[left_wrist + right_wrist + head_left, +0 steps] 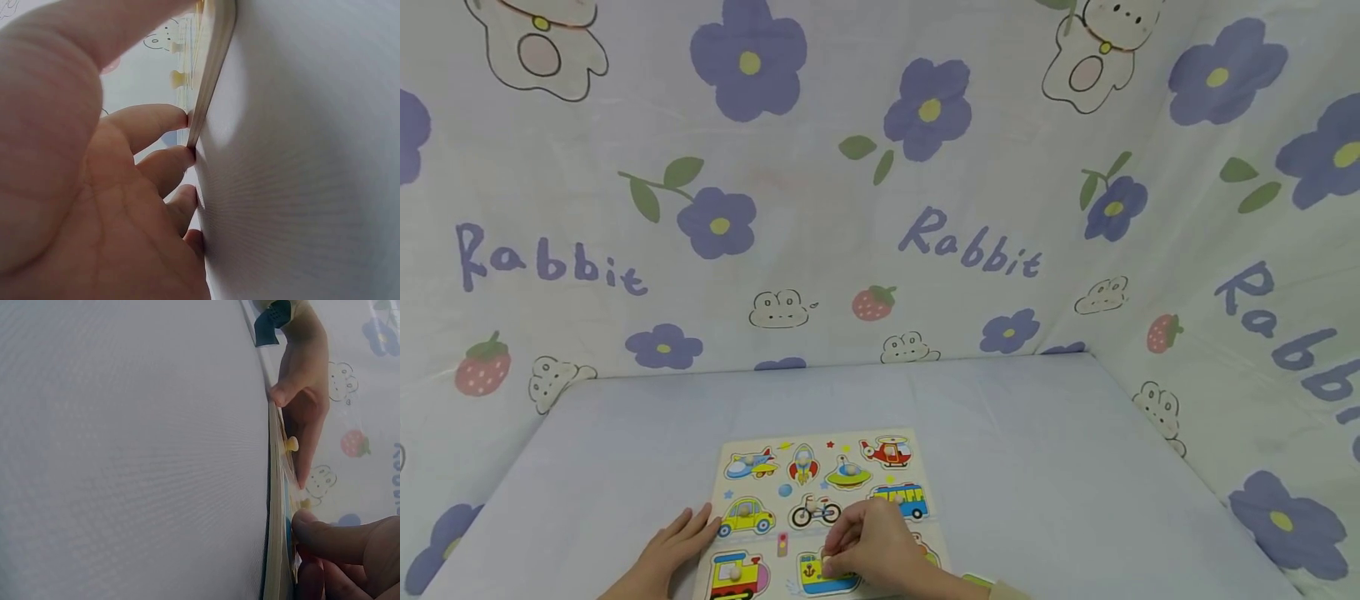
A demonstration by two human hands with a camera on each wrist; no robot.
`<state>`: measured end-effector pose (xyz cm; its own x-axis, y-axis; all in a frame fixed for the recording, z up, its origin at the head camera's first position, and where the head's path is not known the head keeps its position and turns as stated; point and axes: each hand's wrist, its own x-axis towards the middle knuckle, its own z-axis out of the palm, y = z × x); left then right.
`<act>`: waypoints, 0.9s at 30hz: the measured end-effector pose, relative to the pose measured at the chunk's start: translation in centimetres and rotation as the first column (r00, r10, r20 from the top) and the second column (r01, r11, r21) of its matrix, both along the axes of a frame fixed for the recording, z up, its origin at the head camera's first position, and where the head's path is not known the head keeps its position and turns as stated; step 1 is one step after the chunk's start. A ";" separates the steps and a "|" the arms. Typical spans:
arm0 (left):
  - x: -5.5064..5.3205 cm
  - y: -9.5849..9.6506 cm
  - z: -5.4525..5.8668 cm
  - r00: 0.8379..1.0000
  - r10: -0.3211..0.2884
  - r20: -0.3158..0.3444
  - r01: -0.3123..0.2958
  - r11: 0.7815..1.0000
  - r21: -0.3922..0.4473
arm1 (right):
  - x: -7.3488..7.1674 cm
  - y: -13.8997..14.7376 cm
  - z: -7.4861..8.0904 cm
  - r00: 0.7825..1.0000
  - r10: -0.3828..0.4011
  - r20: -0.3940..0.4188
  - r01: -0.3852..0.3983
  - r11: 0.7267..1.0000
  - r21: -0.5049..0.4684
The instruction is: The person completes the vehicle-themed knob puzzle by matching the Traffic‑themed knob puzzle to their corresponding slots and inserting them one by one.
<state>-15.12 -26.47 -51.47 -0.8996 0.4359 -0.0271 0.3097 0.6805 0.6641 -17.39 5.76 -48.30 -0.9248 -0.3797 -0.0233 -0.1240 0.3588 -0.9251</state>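
A wooden knob puzzle board (797,537) printed with vehicles lies on the table in the head view. My right hand (880,542) is over its lower right part. Thumb and fingers pinch the small knob on the yellow and blue ship piece (827,585), which lies at its picture on the board. The hand covers part of the ship and of a piece to its right. At the board's left edge, my left hand (673,546) rests on the table. In the left wrist view its extended fingertips (178,119) touch the side of the board.
Other knobbed pieces sit on the board, among them a car (747,517), a bicycle (816,511), a bus (910,502) and a train (737,575). A green-edged item (977,578) shows beside the right forearm. A printed cloth (820,250) hangs behind the table.
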 end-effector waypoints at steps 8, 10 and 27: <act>-0.3 -0.1 -0.3 1.000 -0.011 -0.007 0.011 1.000 0.007 | -0.4 0.2 0.0 0.998 0.053 0.017 -0.052 0.998 -0.044; -0.3 -0.1 -0.3 1.000 -0.007 -0.007 0.007 1.000 0.002 | -0.5 0.2 -0.1 0.998 0.060 0.021 -0.059 0.997 -0.045; -0.5 -0.2 -0.5 1.000 0.003 -0.001 -0.003 1.000 -0.008 | -0.5 0.3 -0.2 0.998 0.061 0.027 -0.060 0.997 -0.054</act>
